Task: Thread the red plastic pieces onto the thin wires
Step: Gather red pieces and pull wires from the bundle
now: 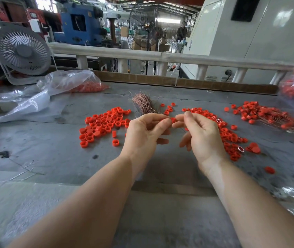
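Red piece point(173, 120) between both fingertip grips

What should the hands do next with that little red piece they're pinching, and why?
Probably ease the small red plastic piece along a thin wire, though no wire shows clearly at the fingertips. The left hand and right hand both pinch it between them, above the grey table. The bundle of thin coppery wires lies just behind, and finished pieces on wires lie to the right.
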Available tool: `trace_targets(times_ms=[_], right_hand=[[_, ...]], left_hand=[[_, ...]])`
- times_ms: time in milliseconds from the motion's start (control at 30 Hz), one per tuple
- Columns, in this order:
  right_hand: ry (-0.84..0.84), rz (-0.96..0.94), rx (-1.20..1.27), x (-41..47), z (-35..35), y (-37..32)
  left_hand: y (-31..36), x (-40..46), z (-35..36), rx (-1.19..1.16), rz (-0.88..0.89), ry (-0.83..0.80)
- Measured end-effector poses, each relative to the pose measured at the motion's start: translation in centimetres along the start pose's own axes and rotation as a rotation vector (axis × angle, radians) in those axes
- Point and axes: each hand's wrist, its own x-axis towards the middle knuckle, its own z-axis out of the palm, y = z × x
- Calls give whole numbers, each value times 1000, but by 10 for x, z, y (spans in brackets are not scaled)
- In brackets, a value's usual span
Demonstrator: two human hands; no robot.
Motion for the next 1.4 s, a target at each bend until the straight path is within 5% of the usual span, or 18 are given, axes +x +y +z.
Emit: trace_targets(times_ms=[267, 500, 1133, 1400], right_hand=[[-1, -22, 10, -1, -1, -4], [-365, 57, 110, -7, 3, -5], [-283, 46, 132, -7, 5, -4], [-254, 42, 115, -6, 3, -7]], left_hand=[[0, 0, 1, -67, -24, -42], [1, -4, 5, 114, 103, -148], [-7, -3, 5, 204, 135, -144], [-1, 0, 2, -126, -123, -131]])
